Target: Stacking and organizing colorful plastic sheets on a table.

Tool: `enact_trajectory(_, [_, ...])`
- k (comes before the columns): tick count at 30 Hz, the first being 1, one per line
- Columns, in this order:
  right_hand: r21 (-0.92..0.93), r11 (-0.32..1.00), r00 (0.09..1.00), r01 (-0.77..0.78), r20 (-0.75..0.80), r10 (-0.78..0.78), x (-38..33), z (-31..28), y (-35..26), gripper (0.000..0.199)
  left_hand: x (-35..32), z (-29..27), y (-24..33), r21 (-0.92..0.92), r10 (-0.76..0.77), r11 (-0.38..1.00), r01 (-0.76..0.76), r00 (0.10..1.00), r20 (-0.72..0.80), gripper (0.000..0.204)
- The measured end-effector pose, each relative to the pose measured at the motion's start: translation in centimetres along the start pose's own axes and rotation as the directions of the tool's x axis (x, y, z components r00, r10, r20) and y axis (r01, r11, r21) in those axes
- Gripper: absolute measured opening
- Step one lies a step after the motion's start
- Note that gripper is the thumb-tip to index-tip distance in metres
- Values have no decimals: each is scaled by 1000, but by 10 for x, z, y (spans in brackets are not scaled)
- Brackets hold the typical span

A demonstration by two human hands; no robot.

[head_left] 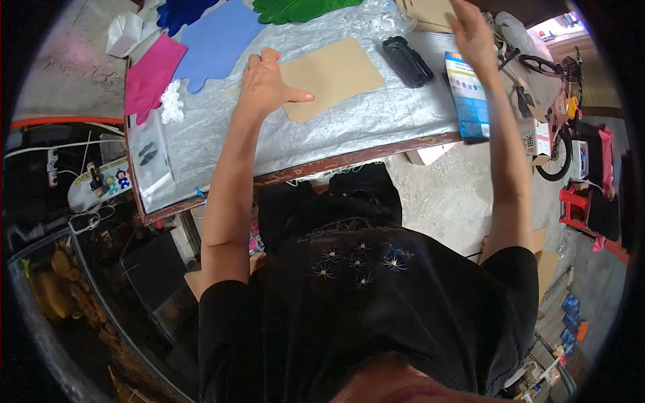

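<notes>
Nearby, black case (408, 62) beside tan sheet (339, 75).

Grey floor (443, 195) extends past the table (430, 141) near edge. Red stool (570, 195) stands beyond right edge; bright opening (561, 28) lies beyond far right corner.

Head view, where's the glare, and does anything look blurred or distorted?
Head view: whitish glare at the bright opening, upper right; head view: crinkled sheen on the silver table cover; head view: the right hand looks slightly soft, the tan sheet clearer; head view: fisheye distortion, with black rounded borders.
</notes>
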State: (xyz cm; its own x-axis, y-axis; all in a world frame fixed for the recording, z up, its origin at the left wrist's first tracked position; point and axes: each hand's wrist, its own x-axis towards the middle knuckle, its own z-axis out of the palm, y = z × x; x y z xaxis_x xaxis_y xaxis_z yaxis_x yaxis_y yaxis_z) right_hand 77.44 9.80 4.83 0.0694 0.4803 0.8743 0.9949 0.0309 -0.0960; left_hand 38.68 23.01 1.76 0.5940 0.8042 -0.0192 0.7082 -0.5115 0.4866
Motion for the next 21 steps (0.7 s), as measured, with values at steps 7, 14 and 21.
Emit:
enact_trajectory(7, [270, 924, 833, -271, 546, 85, -25, -10, -115, 38, 7, -5, 4, 186, -24, 982, 12, 998, 65, 106])
enact_trajectory(14, [287, 845, 744, -451, 643, 179, -51, 15, -138, 49, 23, 4, -15, 103, -8, 994, -18, 970, 242, 84])
enact_trajectory(21, [347, 729, 736, -590, 603, 309, -60, 26, -148, 54, 6, -6, -28, -197, 201, 957, -212, 977, -73, 61])
